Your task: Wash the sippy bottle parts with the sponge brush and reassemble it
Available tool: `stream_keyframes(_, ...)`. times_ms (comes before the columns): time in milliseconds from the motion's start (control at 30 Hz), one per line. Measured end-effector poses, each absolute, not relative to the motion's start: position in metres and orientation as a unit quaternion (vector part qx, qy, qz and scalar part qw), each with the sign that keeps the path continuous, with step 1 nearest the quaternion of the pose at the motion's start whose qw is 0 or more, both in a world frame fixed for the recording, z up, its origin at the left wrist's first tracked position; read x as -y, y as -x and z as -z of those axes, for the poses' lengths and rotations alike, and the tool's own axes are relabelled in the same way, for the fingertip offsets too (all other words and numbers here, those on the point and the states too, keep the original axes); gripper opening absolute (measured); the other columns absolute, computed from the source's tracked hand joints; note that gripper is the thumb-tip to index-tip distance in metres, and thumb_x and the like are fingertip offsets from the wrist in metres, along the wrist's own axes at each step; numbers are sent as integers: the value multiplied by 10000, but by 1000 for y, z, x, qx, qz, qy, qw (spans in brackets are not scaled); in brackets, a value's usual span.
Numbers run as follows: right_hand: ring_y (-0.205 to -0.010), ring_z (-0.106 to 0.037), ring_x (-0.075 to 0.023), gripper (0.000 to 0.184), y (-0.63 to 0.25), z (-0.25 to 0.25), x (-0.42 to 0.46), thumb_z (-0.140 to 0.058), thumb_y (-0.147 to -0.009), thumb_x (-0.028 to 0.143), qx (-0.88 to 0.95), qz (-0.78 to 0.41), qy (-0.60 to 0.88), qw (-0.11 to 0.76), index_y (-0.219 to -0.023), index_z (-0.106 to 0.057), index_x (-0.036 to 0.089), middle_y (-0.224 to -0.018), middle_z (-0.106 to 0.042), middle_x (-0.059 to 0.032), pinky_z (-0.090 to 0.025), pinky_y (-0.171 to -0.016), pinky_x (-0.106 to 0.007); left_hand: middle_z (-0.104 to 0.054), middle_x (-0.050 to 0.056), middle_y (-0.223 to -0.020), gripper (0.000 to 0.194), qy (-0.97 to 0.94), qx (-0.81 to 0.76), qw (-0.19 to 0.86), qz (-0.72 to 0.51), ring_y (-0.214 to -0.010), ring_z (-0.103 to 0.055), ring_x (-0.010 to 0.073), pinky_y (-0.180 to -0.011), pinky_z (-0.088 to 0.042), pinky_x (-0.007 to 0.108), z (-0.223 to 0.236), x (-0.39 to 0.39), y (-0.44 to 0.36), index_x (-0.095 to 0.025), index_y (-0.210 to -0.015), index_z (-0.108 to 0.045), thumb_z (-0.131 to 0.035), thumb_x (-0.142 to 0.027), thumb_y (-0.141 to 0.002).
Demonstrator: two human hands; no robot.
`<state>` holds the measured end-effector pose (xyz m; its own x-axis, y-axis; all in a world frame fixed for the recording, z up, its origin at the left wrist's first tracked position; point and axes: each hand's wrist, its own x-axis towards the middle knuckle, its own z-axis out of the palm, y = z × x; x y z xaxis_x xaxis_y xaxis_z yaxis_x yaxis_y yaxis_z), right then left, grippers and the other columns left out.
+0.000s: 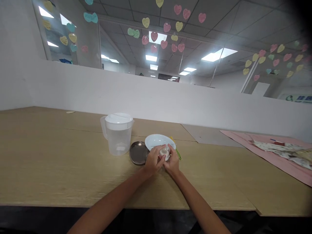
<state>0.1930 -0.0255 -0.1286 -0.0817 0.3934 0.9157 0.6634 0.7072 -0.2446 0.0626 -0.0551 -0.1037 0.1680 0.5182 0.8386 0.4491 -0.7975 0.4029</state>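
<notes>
Both of my hands meet over the table, fingers wrapped round a small translucent dome-shaped piece with a white rim; its exact kind is hard to make out. My left hand grips it from the left, and my right hand from the right. Just behind them is a white oval bowl, its near edge hidden by my fingers. A round dark metal dish lies beside my left hand. Past my right hand, a green and yellow utensil shows only in part.
A clear plastic pitcher with a white lid stands left of the metal dish. On the right, a pink cloth bears patterned fabric. A grey sheet lies toward the back of the wooden table, below a white wall.
</notes>
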Motion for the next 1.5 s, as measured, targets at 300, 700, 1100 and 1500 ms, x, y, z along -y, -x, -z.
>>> stream_keyframes(300, -723, -504, -185, 470, -201, 122, 35, -396, -811, 339, 730, 51, 354, 583, -1248, -383, 166, -814, -554, -56, -427, -678, -344, -439, 151, -1267, 672, -792, -324, 38, -517, -1121, -441, 225, -931, -341, 387, 112, 54, -58, -150, -1373, -33, -392, -350, -840)
stream_keyframes(700, -819, -533, -197, 444, -203, 109, 37, -583, -694, 402, 727, -43, 372, 576, -1058, -500, 163, -945, -579, -79, -438, -740, -335, -616, 101, -1003, 669, -769, -415, -49, -484, -932, -532, 249, -931, -252, 433, 110, 52, -68, -144, -1246, -385, -565, -394, -652)
stream_keyframes(1100, -962, -540, -224, 430, -202, 115, 36, -458, -797, 383, 695, -28, 389, 604, -1163, -430, 158, -1060, -565, -109, -440, -814, -379, -624, 78, -934, 547, -763, -405, -78, -497, -878, -529, 236, -846, -339, 400, 106, 51, -69, -145, -1130, -482, -584, -393, -653)
stream_keyframes(1500, -1150, -396, -248, 558, -205, 104, 28, -467, -802, 355, 545, 38, 375, 749, -1293, -271, 174, -1279, -341, -166, -372, -905, -412, -633, 76, -978, 530, -757, -418, -77, -496, -937, -541, 244, -938, -267, 437, 105, 52, -67, -184, -1065, -514, -616, -479, -637)
